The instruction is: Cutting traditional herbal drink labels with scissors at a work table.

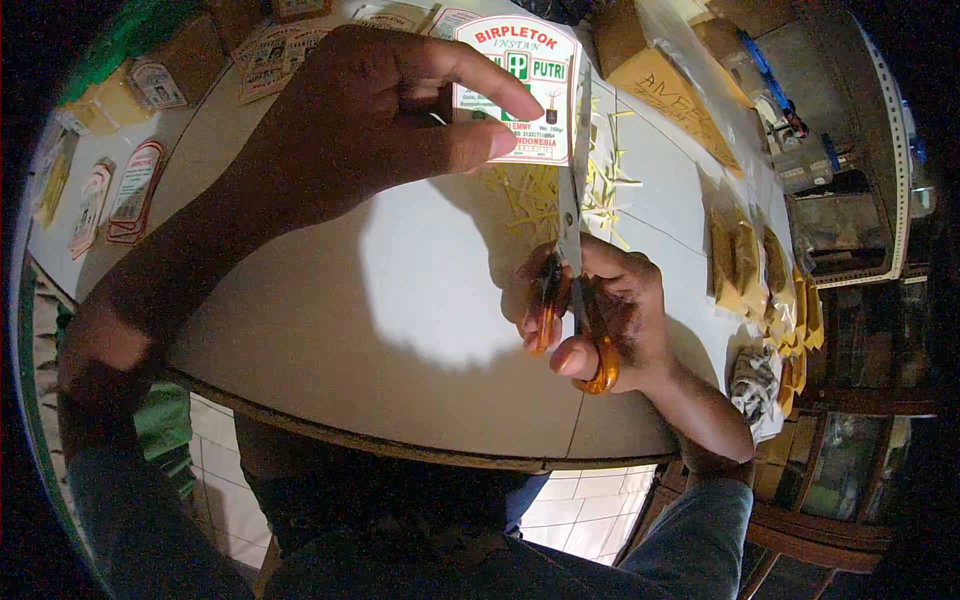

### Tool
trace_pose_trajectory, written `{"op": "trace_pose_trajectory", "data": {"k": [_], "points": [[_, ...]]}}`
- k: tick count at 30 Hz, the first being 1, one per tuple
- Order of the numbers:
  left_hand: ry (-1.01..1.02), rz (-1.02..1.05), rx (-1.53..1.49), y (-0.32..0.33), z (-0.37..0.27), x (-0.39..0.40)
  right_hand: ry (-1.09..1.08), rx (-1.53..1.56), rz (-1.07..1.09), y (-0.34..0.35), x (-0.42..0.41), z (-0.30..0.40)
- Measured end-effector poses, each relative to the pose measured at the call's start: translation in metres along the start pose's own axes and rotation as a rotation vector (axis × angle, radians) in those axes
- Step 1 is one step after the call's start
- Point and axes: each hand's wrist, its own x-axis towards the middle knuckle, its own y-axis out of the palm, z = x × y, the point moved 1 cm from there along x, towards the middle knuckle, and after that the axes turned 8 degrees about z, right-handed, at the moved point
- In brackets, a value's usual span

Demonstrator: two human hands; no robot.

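Observation:
A white printed paper label [555,97] with red and green print is pinched between the thumb and fingers of my left hand [390,112] at the top middle. My right hand [615,300] holds scissors [571,217] with orange handles, thumb and fingers in the loops. The scissor blades point away from me and lie along the label's right edge. Thin yellowish paper offcuts [525,199] are scattered on the white table [435,270] beneath the label and the blades.
Cut labels [135,187] lie in small piles at the left, more labels [274,60] at the upper left. Filled packets [739,262] line the right side beside a crumpled cloth [754,379]. A brown cardboard piece [667,97] with handwriting lies at the upper right. The table's edge [390,448] curves before me.

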Motion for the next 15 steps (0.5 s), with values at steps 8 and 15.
{"op": "trace_pose_trajectory", "data": {"k": [8, 15], "points": [[0.0, -0.003, -0.064, 0.0021, 0.005, -0.0002, 0.003, -0.024, 0.019, -0.0011, -0.0001, 0.0013], [-0.063, 0.032, -0.077, -0.0001, 0.0009, -0.0009, 0.025, -0.004, 0.001, 0.0003, -0.0012, 0.0007]]}}
